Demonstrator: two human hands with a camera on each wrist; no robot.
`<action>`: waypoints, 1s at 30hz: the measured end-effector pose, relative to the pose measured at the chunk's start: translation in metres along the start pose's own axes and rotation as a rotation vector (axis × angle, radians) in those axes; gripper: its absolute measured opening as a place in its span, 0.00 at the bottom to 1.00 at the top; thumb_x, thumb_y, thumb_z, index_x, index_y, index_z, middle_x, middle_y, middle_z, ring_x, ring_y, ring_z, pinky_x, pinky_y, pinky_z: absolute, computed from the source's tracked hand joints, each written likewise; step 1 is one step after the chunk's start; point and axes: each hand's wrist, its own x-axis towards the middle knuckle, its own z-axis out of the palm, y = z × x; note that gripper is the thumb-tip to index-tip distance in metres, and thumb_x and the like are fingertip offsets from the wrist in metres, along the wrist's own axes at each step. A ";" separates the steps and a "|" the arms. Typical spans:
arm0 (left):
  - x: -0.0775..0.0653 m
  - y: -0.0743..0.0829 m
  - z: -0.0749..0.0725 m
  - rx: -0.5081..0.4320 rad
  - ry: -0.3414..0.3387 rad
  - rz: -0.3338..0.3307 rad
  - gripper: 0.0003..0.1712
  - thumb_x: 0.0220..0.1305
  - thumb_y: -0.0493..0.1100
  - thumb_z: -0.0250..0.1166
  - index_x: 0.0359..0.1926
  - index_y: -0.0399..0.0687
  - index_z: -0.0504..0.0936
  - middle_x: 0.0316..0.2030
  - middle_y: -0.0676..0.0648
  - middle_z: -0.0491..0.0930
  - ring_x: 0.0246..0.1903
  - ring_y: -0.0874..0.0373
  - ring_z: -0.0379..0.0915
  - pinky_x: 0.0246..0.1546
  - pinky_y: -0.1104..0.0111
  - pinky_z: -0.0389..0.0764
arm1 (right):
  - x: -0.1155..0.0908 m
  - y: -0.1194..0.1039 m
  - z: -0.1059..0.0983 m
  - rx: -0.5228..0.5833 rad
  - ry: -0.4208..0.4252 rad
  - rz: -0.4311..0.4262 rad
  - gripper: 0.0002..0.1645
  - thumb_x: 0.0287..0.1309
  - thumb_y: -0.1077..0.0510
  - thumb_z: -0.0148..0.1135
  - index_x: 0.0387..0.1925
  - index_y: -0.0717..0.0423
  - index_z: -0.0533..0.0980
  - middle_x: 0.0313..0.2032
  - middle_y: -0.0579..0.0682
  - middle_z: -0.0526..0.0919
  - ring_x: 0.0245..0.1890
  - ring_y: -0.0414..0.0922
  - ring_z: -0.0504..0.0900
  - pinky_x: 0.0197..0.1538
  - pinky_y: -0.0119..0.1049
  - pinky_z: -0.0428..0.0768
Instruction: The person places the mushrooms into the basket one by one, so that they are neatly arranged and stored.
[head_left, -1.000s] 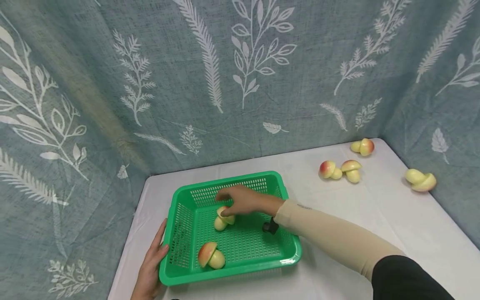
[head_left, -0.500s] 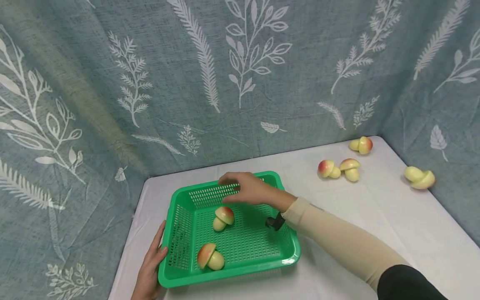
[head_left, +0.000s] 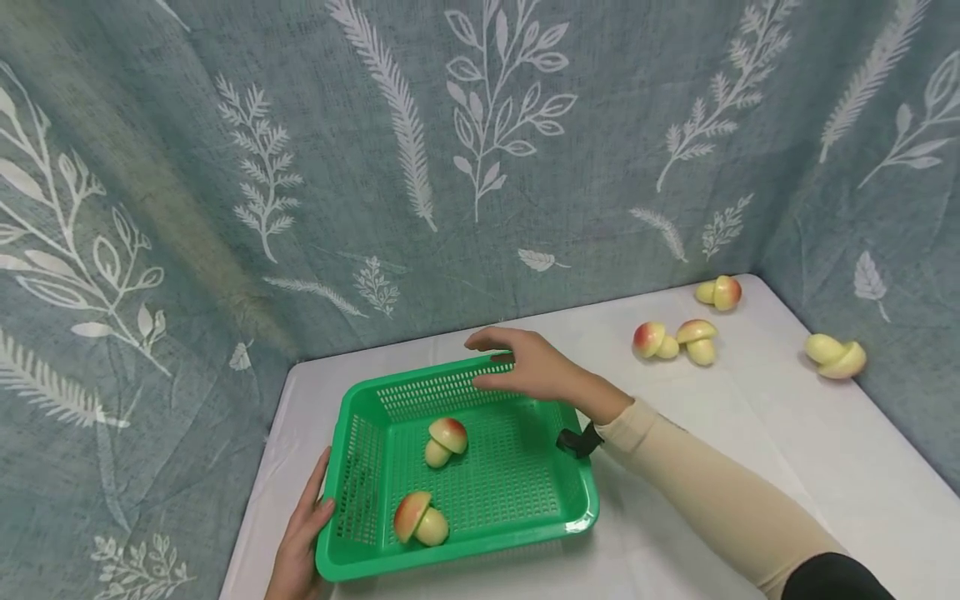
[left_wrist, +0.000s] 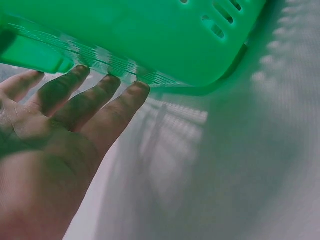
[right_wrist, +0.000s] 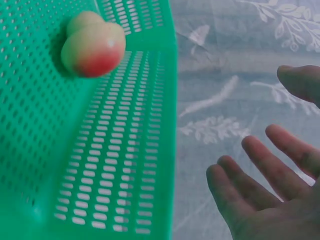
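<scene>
A green plastic basket with slotted walls stands on the table. Two toy mushrooms lie inside it: one with a red-tipped cap near the middle, another with an orange-red cap by the front wall. My left hand rests against the basket's left side. In the left wrist view, its extended fingers reach under the green wall. My right hand hovers over the back right rim, fingers apart and nothing held. The right wrist view shows that hand beside the basket, with one mushroom visible inside.
On the white-covered table, two mushrooms lie side by side to the right. Another mushroom lies near the back corner, and one more by the right edge. Blue-grey leaf-patterned cloth walls the table in.
My right hand has left the mushroom near the basket's middle, rising and moving right toward the back rim. That mushroom now lies uncovered. The left hand stays at the basket's side.
</scene>
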 end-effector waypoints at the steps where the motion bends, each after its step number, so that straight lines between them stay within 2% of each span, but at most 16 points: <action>1: 0.001 0.000 -0.002 -0.003 -0.001 -0.001 0.38 0.92 0.45 0.39 0.90 0.63 0.32 0.79 0.66 0.61 0.75 0.62 0.65 0.68 0.62 0.75 | 0.000 0.001 -0.002 0.001 0.006 -0.002 0.32 0.68 0.53 0.77 0.70 0.55 0.78 0.67 0.52 0.82 0.69 0.49 0.79 0.69 0.41 0.78; 7: 0.010 0.000 -0.012 0.020 -0.034 0.000 0.38 0.91 0.44 0.38 0.90 0.62 0.31 0.76 0.66 0.66 0.72 0.61 0.68 0.66 0.60 0.78 | -0.006 0.008 -0.012 0.032 0.050 0.016 0.33 0.68 0.55 0.77 0.71 0.56 0.78 0.67 0.52 0.81 0.70 0.51 0.78 0.69 0.41 0.78; 15: 0.026 0.003 -0.024 0.013 -0.068 0.025 0.38 0.91 0.43 0.37 0.89 0.60 0.31 0.77 0.67 0.66 0.73 0.62 0.67 0.66 0.61 0.77 | -0.008 0.014 -0.032 0.069 0.110 0.040 0.34 0.69 0.56 0.77 0.72 0.58 0.76 0.69 0.58 0.79 0.72 0.56 0.76 0.71 0.47 0.76; 25: 0.027 0.002 -0.022 0.015 -0.073 0.026 0.38 0.91 0.43 0.37 0.89 0.60 0.31 0.77 0.67 0.65 0.74 0.63 0.66 0.67 0.61 0.76 | -0.022 0.018 -0.056 0.080 0.176 0.075 0.34 0.70 0.56 0.76 0.72 0.57 0.76 0.70 0.56 0.78 0.73 0.54 0.74 0.72 0.46 0.75; 30: 0.028 0.004 -0.023 0.025 -0.034 -0.024 0.38 0.92 0.46 0.38 0.89 0.64 0.31 0.85 0.58 0.48 0.74 0.64 0.64 0.69 0.62 0.74 | -0.027 0.019 -0.067 0.078 0.202 0.083 0.33 0.71 0.58 0.75 0.72 0.59 0.76 0.70 0.58 0.78 0.73 0.55 0.73 0.72 0.46 0.74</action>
